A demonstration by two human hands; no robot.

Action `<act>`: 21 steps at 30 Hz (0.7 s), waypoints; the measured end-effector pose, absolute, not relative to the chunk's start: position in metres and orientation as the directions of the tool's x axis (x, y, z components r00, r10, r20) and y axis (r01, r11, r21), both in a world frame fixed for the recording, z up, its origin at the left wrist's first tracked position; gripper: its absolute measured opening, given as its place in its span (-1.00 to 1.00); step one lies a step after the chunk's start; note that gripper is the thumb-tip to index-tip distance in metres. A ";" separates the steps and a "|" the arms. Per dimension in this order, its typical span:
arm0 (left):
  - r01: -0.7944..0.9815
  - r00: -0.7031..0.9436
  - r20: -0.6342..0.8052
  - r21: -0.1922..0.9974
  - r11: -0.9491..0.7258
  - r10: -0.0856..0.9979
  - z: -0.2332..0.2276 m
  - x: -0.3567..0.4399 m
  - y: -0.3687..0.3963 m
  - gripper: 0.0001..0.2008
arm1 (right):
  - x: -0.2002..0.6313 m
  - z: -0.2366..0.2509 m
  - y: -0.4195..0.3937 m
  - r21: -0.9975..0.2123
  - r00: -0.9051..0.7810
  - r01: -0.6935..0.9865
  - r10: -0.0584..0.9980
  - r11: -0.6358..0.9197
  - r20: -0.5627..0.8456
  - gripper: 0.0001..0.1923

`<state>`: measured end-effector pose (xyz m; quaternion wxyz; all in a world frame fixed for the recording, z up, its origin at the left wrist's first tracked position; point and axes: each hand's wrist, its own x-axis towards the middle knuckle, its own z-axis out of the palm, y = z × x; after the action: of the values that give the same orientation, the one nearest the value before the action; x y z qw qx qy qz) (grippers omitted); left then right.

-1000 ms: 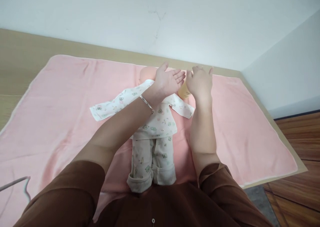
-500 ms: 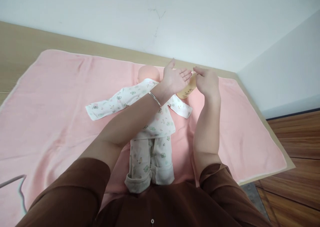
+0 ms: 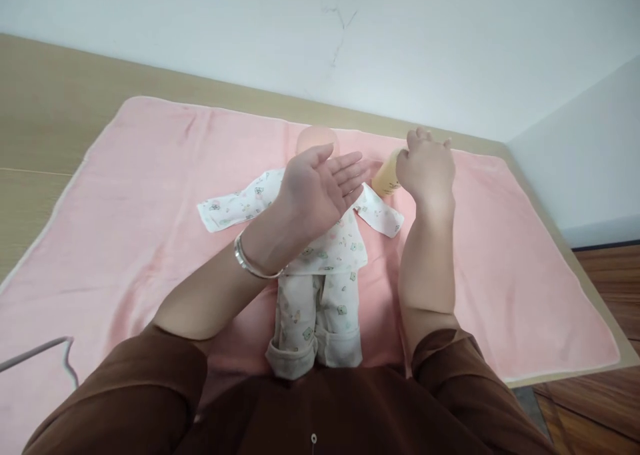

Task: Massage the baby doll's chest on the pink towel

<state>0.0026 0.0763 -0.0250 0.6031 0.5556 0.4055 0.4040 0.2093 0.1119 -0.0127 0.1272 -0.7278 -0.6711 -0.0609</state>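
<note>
My left hand [image 3: 323, 191] is held palm up above the doll's chest, fingers stretched out, nothing on the palm. A silver bracelet [image 3: 245, 258] circles that wrist. Beneath it a baby doll [image 3: 317, 138] lies on its back, wearing a white printed top [image 3: 345, 248] and white printed trousers [image 3: 300, 315] with turned-up cuffs. My left hand hides its face and part of the chest. Beside the doll's right-hand sleeve is a yellow bottle [image 3: 387, 175] with dark lettering. My right hand [image 3: 427, 165] overlaps the bottle's upper end, back towards me, its fingers loosely bent and apart.
A pink blanket [image 3: 505, 275] covers most of the wooden table [image 3: 60, 95]. A white wall [image 3: 225, 35] rises behind, with another at the right. A thin grey cord or rod [image 3: 37, 353] shows at the lower left. Dark wooden boards [image 3: 600, 401] are visible at the lower right.
My left hand has come back towards me and left, away from the right hand. My right hand's fingers no longer point left across the bottle. The whole view has shifted slightly.
</note>
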 end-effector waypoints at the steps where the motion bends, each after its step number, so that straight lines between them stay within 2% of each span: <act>1: -0.030 0.358 -0.063 0.996 0.078 0.932 -0.022 -0.003 0.069 -0.32 | 0.210 -0.014 0.111 -0.085 0.084 0.994 0.967 -0.066 0.239 -0.48; 4: -0.099 0.444 -0.101 0.982 0.161 0.890 -0.016 -0.014 0.054 -0.33 | 0.207 -0.016 0.107 -0.062 0.098 0.994 0.972 -0.087 0.213 -0.44; 6: -0.151 0.474 -0.093 0.971 0.185 0.876 -0.014 -0.017 0.050 -0.33 | 0.195 -0.017 0.099 -0.078 0.106 0.993 0.959 -0.088 0.262 -0.42; 8: -0.182 0.449 -0.093 0.964 0.194 0.888 -0.010 -0.018 0.049 -0.34 | 0.171 -0.017 0.083 -0.143 0.071 0.989 0.935 -0.022 0.347 -0.45; 10: -0.228 0.404 -0.127 0.945 0.234 0.906 -0.003 -0.017 0.047 -0.35 | 0.139 -0.019 0.058 -0.330 -0.014 0.929 0.907 0.167 0.421 -0.46; 12: -0.272 0.351 -0.161 0.925 0.265 0.923 0.005 -0.017 0.045 -0.35 | 0.104 -0.027 0.029 -0.520 -0.125 0.745 0.853 0.418 0.507 -0.39; 13: -0.284 0.316 -0.172 0.921 0.266 0.933 0.009 -0.017 0.044 -0.36 | 0.089 -0.032 0.016 -0.562 -0.171 0.676 0.843 0.477 0.509 -0.36; 15: -0.281 0.241 -0.161 0.933 0.227 0.957 0.012 -0.017 0.044 -0.37 | 0.067 -0.045 -0.001 -0.540 -0.290 0.622 0.808 0.566 0.513 -0.34; 18: -0.270 0.145 -0.091 0.954 0.127 0.985 0.003 -0.014 0.048 -0.37 | 0.056 -0.064 -0.001 -0.542 -0.232 0.648 0.817 0.535 0.528 -0.18; 20: -0.196 0.093 0.030 0.980 -0.011 0.995 -0.008 -0.008 0.050 -0.41 | 0.061 -0.073 0.013 -0.564 -0.181 0.669 0.842 0.485 0.509 -0.15; 21: -0.134 0.069 0.092 0.988 -0.082 0.993 -0.015 -0.005 0.052 -0.44 | 0.064 -0.076 0.021 -0.546 -0.212 0.687 0.851 0.479 0.481 -0.15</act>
<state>-0.0050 0.0516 -0.0147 0.5278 0.5060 0.4247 0.5339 0.0640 0.0214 -0.0759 0.3813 -0.4987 -0.7709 0.1077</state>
